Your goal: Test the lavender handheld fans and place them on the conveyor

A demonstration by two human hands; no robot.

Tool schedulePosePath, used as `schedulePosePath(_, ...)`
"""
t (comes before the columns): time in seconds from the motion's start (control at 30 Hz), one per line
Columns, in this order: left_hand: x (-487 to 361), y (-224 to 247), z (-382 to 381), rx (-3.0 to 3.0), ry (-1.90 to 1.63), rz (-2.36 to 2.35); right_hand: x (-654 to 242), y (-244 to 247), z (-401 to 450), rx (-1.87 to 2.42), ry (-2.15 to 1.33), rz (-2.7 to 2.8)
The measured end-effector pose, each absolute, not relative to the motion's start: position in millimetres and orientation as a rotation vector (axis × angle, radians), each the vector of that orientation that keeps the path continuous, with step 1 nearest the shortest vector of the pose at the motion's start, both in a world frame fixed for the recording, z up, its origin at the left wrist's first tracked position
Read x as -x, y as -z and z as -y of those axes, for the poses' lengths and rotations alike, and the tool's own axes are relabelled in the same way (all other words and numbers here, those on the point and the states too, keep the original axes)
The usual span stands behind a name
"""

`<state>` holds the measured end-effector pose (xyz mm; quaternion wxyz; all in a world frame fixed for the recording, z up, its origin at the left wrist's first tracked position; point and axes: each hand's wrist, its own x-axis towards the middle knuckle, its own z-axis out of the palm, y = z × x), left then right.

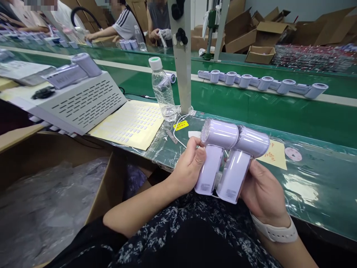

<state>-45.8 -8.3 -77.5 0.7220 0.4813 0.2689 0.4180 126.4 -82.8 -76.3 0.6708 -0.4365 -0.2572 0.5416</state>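
Observation:
Two shiny lavender hair-dryer-shaped devices, a left one [222,134] and a right one [253,141], are held side by side above the table's near edge, handles down. My left hand [189,165] grips the left device at its barrel and handle, thumb bent against it. Behind the right device's handle, my right hand [264,188] is closed around its outer side, with some fingers hidden. Small dark print shows low on both handles. A yellow paper [275,154] with red writing lies behind the right device.
A capped clear bottle [163,89] stands beside a metal post [182,56]. Left are a sticker sheet [134,121], a vented metal box [86,100] and a carton [103,190] of plastic bags. Lavender devices [245,80] line the green conveyor [237,100]; people work beyond it.

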Motion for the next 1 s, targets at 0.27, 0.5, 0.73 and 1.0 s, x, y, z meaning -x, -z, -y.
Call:
schedulePosePath(0.27,41,82,-3,-0.743,-0.629,-0.336,-120,64,81,0.990,-1.350,0.520)
schedulePosePath(0.5,39,73,-4,-0.564,-0.574,-0.269,-113,57,93,1.017,-1.232,0.667)
schedulePosePath(0.73,37,70,0,-0.569,-0.509,-0.173,-115,50,107,1.082,-1.117,0.746)
schedulePosePath(1.0,40,70,2,-0.612,-0.561,-0.239,-123,50,93,1.039,-1.248,0.528)
